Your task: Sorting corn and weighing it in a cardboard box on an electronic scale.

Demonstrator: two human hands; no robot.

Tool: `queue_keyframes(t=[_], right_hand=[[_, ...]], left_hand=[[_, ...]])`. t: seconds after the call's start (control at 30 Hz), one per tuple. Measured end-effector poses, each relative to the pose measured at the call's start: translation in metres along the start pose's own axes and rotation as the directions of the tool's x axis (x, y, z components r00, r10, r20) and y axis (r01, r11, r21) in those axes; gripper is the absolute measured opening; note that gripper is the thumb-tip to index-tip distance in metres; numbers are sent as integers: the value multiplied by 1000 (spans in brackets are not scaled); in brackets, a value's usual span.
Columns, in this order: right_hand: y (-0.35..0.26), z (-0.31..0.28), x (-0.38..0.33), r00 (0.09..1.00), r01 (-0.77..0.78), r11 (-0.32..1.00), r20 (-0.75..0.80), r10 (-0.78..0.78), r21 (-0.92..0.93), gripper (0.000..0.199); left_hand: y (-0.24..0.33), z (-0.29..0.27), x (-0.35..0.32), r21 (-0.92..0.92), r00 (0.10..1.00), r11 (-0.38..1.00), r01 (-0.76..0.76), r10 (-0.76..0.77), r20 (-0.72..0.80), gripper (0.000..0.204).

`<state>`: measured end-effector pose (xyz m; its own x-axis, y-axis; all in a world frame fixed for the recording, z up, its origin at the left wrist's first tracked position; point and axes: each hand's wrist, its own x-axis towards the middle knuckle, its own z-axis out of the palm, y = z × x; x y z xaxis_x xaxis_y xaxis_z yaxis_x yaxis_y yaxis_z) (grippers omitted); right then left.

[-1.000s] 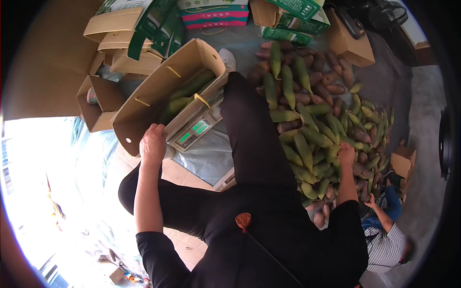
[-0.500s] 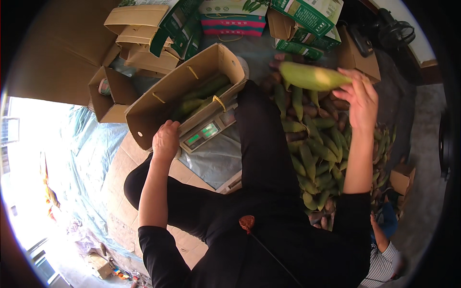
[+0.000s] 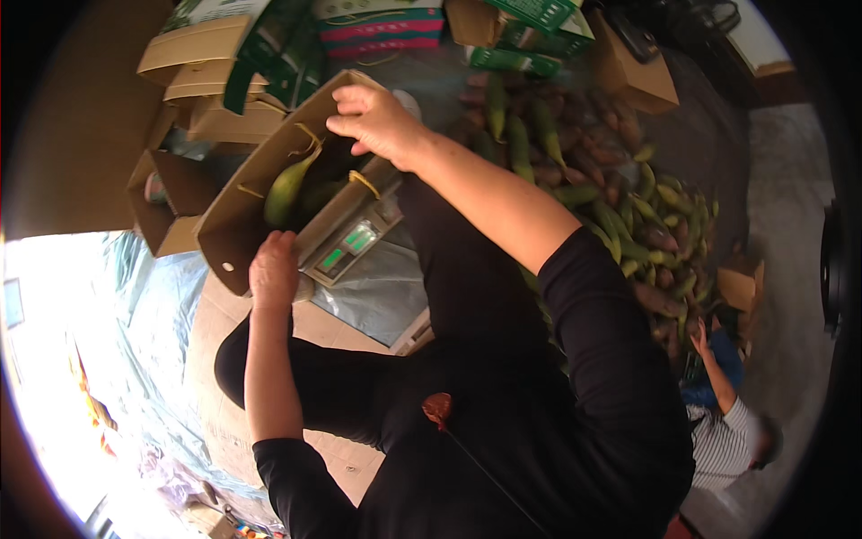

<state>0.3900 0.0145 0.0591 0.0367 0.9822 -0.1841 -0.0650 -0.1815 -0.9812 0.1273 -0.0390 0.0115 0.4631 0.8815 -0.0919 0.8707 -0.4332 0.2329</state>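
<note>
1. While grasping the long carton [image 3: 235, 216] by its near corner with the left grip [image 3: 273, 269], hovers over its far end with the right grip [image 3: 382, 126], released and spread.
2. Between both grips, inside the carton, shows a green vegetable [image 3: 287, 190], tapered end toward the right grip.
3. Right of the left grip, beside the carton, shows a scale [image 3: 347, 250] lit green.
4. Right of the right grip, shows a green-and-brown vegetable pile [image 3: 620, 225].

The left hand [image 3: 274, 271] grips a cardboard carton [image 3: 280, 163], the right hand [image 3: 382, 126] above it.
</note>
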Motion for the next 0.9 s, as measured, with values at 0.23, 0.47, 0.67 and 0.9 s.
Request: queue_keyframes(t=[0.23, 0.47, 0.67, 0.9], right_hand=[[17, -172, -71, 956, -158, 941, -286, 69, -300, 29], [167, -305, -216, 784, -497, 706, -610, 115, -505, 26], [224, -292, -313, 713, -673, 585, -606, 352, -453, 40], [239, -278, -346, 643, -761, 420, -492, 587, -494, 70]], left_hand=[[1, -4, -1, -15, 996, 1000, -18, 17, -93, 15], [5, -2, 1, -30, 999, 1000, 5, -7, -36, 22], [4, -1, -2, -10, 996, 1000, -18, 17, -88, 20], [1, -2, -2, -28, 1000, 1000, 1, -2, -29, 19]])
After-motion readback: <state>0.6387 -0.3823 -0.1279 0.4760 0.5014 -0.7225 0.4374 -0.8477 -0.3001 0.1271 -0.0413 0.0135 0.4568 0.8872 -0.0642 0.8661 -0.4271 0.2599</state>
